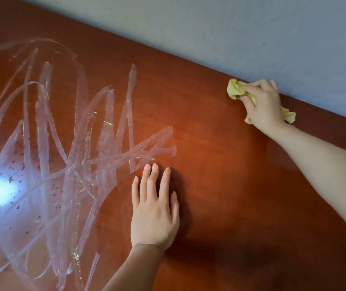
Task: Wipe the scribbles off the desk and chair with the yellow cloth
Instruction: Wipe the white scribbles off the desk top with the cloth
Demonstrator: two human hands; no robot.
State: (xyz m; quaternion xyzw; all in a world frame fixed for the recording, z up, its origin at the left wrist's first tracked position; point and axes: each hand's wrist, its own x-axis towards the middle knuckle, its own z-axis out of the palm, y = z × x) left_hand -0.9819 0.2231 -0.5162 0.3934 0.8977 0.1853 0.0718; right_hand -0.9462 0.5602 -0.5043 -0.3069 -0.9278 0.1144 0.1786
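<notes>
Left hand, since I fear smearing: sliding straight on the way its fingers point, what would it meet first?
The scribbles, probably: the left hand lies flat on the desk, fingertips just short of their nearest strokes.

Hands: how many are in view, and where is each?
2. The left hand lies flat on the desk beside the scribbles; the right hand grips the yellow cloth at the desk's far edge by the wall. None looks hidden.

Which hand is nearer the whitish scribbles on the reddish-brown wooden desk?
Left. The left hand lies flat, fingertips beside the whitish scribbles; the right hand grips the yellow cloth, far off along the wooden desk.
</notes>
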